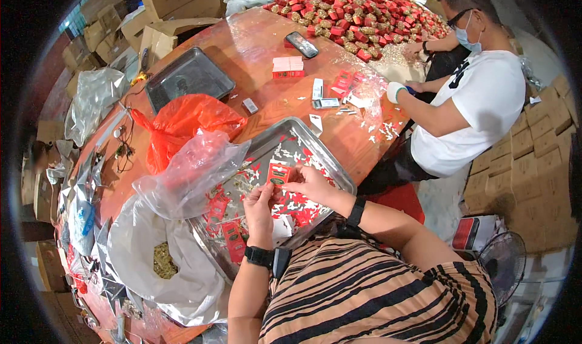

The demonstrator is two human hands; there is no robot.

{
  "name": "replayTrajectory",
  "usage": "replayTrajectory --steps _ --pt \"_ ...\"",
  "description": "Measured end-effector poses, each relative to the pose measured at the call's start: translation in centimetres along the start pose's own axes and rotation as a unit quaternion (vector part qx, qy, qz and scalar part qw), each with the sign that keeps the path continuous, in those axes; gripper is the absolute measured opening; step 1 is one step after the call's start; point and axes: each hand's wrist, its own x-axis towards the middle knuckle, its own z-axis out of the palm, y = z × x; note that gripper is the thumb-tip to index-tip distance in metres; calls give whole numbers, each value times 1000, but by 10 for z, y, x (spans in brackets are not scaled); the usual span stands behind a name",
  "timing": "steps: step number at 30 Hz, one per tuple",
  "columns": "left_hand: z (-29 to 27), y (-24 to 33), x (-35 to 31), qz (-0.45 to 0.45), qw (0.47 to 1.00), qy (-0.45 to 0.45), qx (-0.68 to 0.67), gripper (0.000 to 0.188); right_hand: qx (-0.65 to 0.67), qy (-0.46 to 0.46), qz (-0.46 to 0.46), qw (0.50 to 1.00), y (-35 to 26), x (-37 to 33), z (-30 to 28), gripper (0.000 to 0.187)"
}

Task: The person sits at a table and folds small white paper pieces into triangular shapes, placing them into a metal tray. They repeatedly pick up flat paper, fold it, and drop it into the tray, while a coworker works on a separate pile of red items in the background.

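A small red printed card piece (278,173) is pinched between my two hands above a metal tray. My left hand (259,209) grips its lower left side, fingers closed. On its right side, the fingers of my right hand (310,186) are closed too. Beneath them, the metal tray (341,175) carries many small red and white paper scraps (303,209). Another red card (233,239) lies at the tray's near left, beside my left wrist. A white paper piece (282,227) rests close to my body.
Left of the tray stands a white sack (136,247) with tan contents, beside a red plastic bag (194,116). Beyond are a black tray (191,77), a phone (302,45) and a heap of red-and-gold pieces (339,16). A masked co-worker (479,95) sits at right.
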Motion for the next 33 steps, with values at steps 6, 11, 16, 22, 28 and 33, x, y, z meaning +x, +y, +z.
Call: replayTrajectory --steps 6,11,16,22,28,33 --pt "-4 -10 5 8 1000 16 12 8 -52 38 -72 995 -17 -7 7 30" --pt "3 -9 2 20 1000 -5 14 9 -129 28 -72 989 -3 -6 2 26" --pt "6 -13 7 29 999 -21 -12 8 -56 40 15 998 -5 -8 -5 26" --pt "22 0 -3 16 994 -13 106 7 26 -14 0 1000 1 -6 -4 19" --pt "16 -8 1 45 970 -16 238 14 -85 -5 -4 996 2 -12 -12 16" --pt "-2 -39 20 -87 978 -69 176 20 -175 -42 85 980 23 -9 -31 19"
